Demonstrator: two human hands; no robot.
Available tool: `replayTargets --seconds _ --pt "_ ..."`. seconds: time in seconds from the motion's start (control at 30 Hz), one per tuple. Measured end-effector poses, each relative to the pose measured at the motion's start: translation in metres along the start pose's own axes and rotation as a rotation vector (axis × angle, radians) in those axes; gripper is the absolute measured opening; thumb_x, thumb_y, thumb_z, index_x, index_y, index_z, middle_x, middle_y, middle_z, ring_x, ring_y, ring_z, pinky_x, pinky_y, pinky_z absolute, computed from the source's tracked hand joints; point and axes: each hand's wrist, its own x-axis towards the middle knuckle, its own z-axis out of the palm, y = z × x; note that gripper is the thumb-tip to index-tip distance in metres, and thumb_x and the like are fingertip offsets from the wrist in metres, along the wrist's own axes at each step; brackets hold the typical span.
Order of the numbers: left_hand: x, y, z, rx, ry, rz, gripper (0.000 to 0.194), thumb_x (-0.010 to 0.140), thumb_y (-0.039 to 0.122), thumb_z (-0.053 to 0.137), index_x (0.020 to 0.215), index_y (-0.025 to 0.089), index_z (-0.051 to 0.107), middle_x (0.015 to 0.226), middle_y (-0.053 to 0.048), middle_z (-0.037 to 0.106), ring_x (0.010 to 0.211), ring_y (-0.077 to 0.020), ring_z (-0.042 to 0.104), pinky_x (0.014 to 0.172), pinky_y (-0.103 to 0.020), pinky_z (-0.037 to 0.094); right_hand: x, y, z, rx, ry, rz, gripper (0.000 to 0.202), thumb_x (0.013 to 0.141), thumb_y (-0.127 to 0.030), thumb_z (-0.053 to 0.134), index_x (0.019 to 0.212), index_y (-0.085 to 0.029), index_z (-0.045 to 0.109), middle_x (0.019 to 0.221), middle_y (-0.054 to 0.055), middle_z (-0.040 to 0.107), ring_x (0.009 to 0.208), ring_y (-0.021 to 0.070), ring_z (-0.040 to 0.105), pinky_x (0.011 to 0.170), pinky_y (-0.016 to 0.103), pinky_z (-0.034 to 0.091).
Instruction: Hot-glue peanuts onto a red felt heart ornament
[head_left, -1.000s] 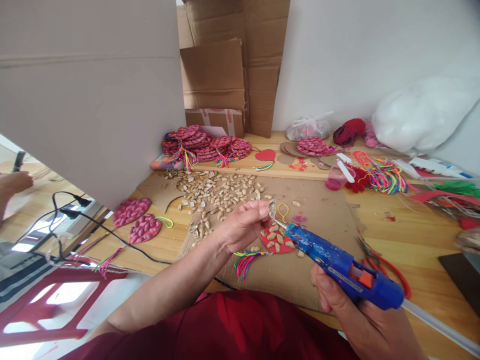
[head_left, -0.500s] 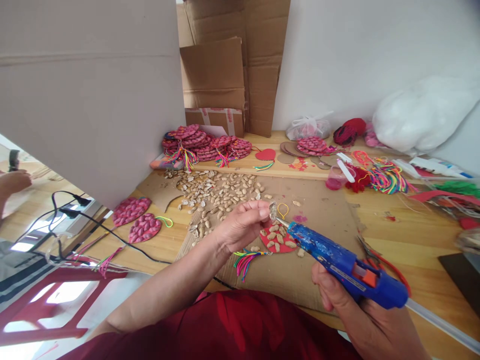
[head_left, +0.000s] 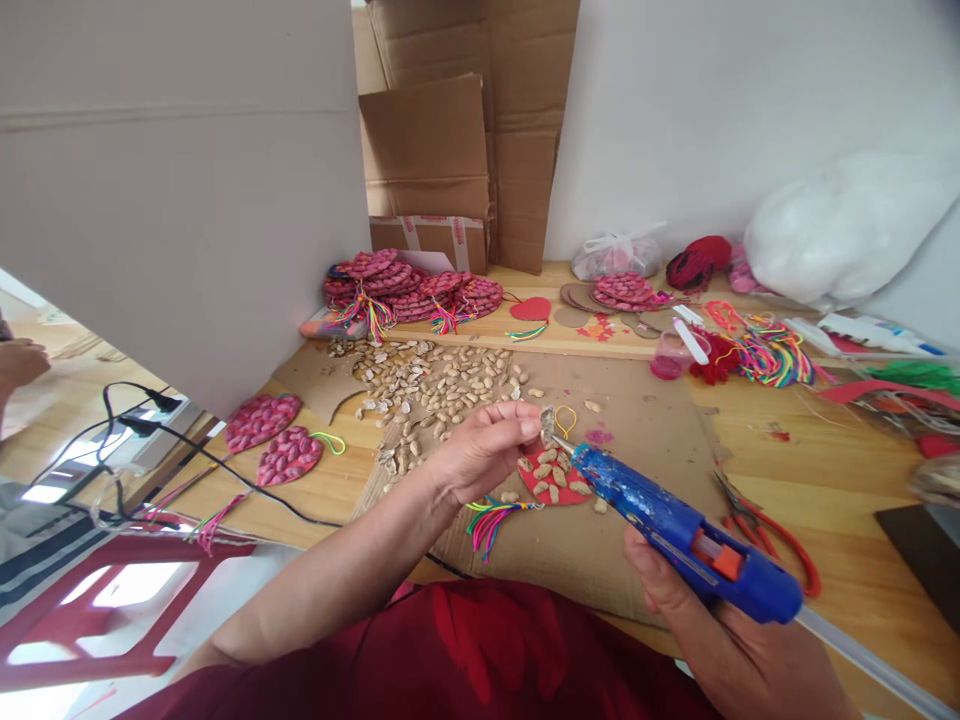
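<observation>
Between thumb and fingers, my left hand (head_left: 487, 450) pinches a peanut shell (head_left: 547, 424) above the cardboard mat (head_left: 630, 420). My right hand (head_left: 727, 640) is wrapped round a blue glue gun (head_left: 675, 530) with a clear glue stick (head_left: 870, 655) poking out of its back. Its metal nozzle points left and meets the peanut shell. Below lies a red heart (head_left: 536, 490), partly covered with peanuts (head_left: 553, 475), with a yellow loop (head_left: 565, 422) at its top and a colourful tassel (head_left: 491, 520) at its lower left. The glue gun and my left hand hide part of the heart.
Loose peanuts (head_left: 457, 385) spread behind my left hand. Pink peanut hearts (head_left: 289, 457) lie at left beside a black cable (head_left: 247, 480); more are piled (head_left: 412, 290) at the back. Red-handled pliers (head_left: 772, 530) lie right. Another person's hand (head_left: 22, 362) shows at far left.
The glue gun has shifted slightly left and down, uncovering more of the pliers. My left hand stays nearly in place with the shell. The other person's hand moved left.
</observation>
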Motion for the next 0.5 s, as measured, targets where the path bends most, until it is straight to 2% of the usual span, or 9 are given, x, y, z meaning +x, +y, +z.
replayTargets --seconds 0.07,0.13,0.27,0.4,0.5 --pt "0.0 0.001 0.0 0.007 0.011 -0.003 0.035 0.059 0.041 0.091 0.072 0.015 0.071 0.067 0.0 0.062 0.064 -0.0101 0.052 0.072 -0.028 0.041 0.004 -0.003 -0.002 -0.027 -0.025 -0.009 0.026 0.104 -0.044 0.048 0.102 -0.024 0.064 0.088 0.006 0.069 0.073 0.026 0.069 0.053 0.029 0.055" --pt "0.0 0.001 -0.001 0.008 0.027 -0.002 0.034 0.059 0.039 0.091 0.073 0.015 0.072 0.067 0.001 0.062 0.063 -0.0096 0.052 0.071 -0.027 0.041 0.011 -0.009 -0.001 -0.03 0.027 0.036 0.017 0.104 -0.039 0.052 0.097 -0.025 0.059 0.081 0.002 0.066 0.066 0.022 0.066 0.05 0.027 0.05" --pt "0.0 -0.001 -0.001 -0.009 0.056 -0.019 0.032 0.057 0.036 0.092 0.071 0.016 0.072 0.064 0.001 0.062 0.062 -0.009 0.052 0.068 -0.025 0.039 0.021 -0.02 0.003 -0.052 0.065 0.048 0.013 0.103 -0.034 0.057 0.093 -0.026 0.053 0.076 -0.004 0.059 0.062 0.0162 0.062 0.057 0.025 0.046" --pt "0.001 -0.003 -0.001 -0.019 0.059 -0.022 0.033 0.057 0.036 0.092 0.067 0.015 0.069 0.061 0.002 0.058 0.062 -0.0093 0.051 0.069 -0.025 0.039 0.021 -0.023 0.003 -0.057 0.124 0.054 0.009 0.101 -0.035 0.057 0.098 -0.027 0.056 0.079 -0.003 0.061 0.062 0.0165 0.061 0.059 0.026 0.045" --pt "0.002 -0.003 -0.001 -0.004 0.057 -0.02 0.035 0.058 0.038 0.091 0.064 0.014 0.067 0.058 0.003 0.055 0.062 -0.0091 0.05 0.07 -0.026 0.04 0.015 -0.019 0.003 0.049 0.195 0.186 0.013 0.099 -0.04 0.061 0.101 -0.027 0.063 0.082 -0.001 0.064 0.067 0.0194 0.063 0.061 0.028 0.047"
